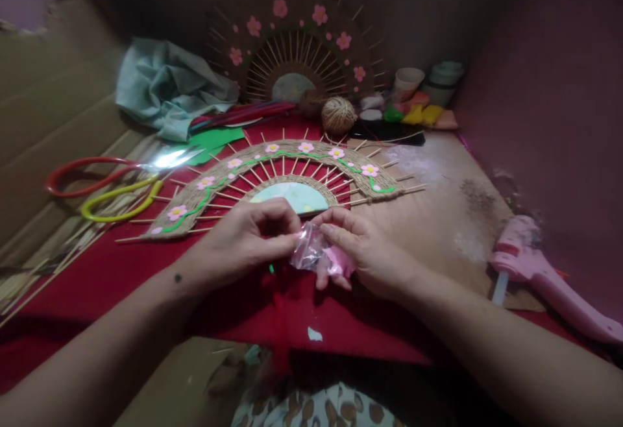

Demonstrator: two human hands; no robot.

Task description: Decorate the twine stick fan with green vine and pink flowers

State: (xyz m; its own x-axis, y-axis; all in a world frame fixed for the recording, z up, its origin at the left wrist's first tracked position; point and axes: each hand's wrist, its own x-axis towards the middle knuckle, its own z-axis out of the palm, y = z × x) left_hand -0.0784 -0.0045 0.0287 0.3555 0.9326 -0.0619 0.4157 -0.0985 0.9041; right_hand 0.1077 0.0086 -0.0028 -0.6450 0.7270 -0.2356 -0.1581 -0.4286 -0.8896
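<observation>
Between my hands is a small clear plastic bag [307, 250] with a pink lump [339, 262] in its right end, likely soft clay. My left hand [253, 235] pinches the bag's upper left edge between thumb and fingers. My right hand [363, 245] grips its right side, with some fingers curled beneath the pink part. Just beyond my hands lies a half-round fan of sticks and twine [292, 148], with pink flowers and a green wavy line along its band. A pale blue half disc [292, 195] sits at its centre.
Scissors [117, 180] with red and yellow handles lie at left near thin sticks. A pink glue gun [540, 271] rests at right. Behind are a twine ball [339, 115], a light blue cloth [165, 83], a white cup [407, 83], coloured packets [423, 114] and another flowered fan [296, 31].
</observation>
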